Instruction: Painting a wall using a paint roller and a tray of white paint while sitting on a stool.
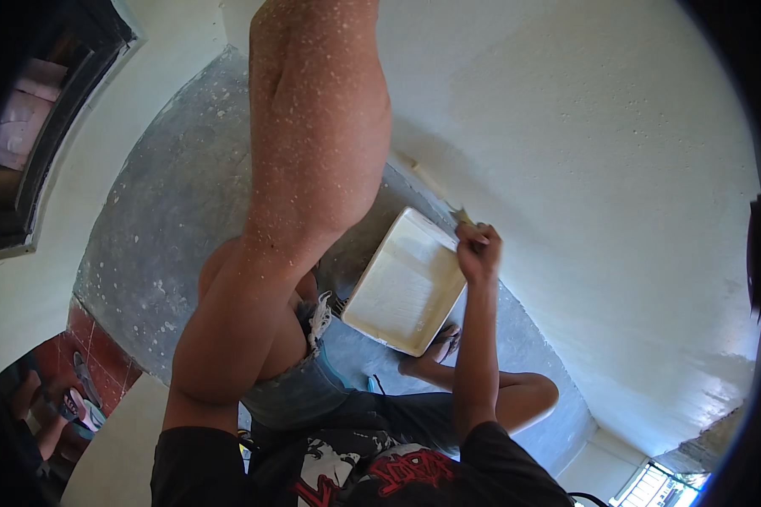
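My right hand (480, 252) is closed around the handle of a paint roller (428, 180). The roller's narrow cream sleeve lies low along the pale wall (583, 190), just above the floor; its details are blurred. Below and left of this hand, a paint tray (366, 274) with cream paint in it rests at a slant on the grey concrete floor (158, 209). My left arm, speckled with paint, rises close before the camera and passes out at the top edge, so my left hand is out of view.
My bent legs and a sandaled foot (445, 342) are by the tray's lower end. A dark-framed opening (51, 127) is in the left wall. At lower left, part of another person, with a sandaled foot (76, 405), shows over red tiles (92, 342). A barred window (656, 487) appears at lower right.
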Motion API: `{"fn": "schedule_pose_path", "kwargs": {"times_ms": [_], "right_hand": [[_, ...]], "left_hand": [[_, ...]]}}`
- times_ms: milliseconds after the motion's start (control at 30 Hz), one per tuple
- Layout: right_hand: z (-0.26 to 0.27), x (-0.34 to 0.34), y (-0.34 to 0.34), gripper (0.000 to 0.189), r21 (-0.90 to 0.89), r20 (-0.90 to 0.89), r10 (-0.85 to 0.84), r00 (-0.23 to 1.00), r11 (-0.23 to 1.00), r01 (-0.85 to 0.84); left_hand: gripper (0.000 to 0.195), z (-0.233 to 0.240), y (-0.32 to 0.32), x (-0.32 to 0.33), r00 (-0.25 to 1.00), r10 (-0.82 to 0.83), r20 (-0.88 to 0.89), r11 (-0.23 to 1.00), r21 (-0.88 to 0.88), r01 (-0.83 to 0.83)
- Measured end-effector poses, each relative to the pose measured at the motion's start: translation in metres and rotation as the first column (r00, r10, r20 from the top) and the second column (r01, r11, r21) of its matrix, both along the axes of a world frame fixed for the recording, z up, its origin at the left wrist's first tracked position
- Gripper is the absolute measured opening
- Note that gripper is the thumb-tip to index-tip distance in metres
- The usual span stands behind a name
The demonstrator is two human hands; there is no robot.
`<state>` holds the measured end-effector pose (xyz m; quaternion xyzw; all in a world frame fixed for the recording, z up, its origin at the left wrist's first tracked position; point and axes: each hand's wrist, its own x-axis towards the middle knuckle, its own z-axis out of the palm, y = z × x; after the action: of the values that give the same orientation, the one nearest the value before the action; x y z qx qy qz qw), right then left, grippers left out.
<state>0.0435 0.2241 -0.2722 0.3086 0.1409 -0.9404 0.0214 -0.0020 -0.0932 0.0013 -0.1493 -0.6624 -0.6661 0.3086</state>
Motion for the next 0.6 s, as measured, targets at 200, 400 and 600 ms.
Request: {"fn": "schedule_pose_path", "kwargs": {"times_ms": [200, 400, 600], "right_hand": [[-0.038, -0.026, 0.044, 0.017, -0.064, 0.177, -0.065, 0.982, 0.995, 0.078], [0.000, -0.012, -0.008, 0.016, -0.067, 0.093, -0.024, 0.995, 0.997, 0.030], [-0.007, -0.025, -0.009, 0.025, 0.033, 0.212, -0.208, 0.955, 0.978, 0.206]], "left_hand": [[0.047, -0.007, 0.025, -0.013, 0.991, -0.126, -0.045, 0.961, 0.241, 0.133], [0.043, -0.020, 0.010, -0.016, 0.997, -0.009, -0.078, 1.000, -0.029, 0.007], [0.038, -0.026, 0.012, -0.028, 0.990, -0.064, -0.126, 0.998, 0.013, 0.066]]}}
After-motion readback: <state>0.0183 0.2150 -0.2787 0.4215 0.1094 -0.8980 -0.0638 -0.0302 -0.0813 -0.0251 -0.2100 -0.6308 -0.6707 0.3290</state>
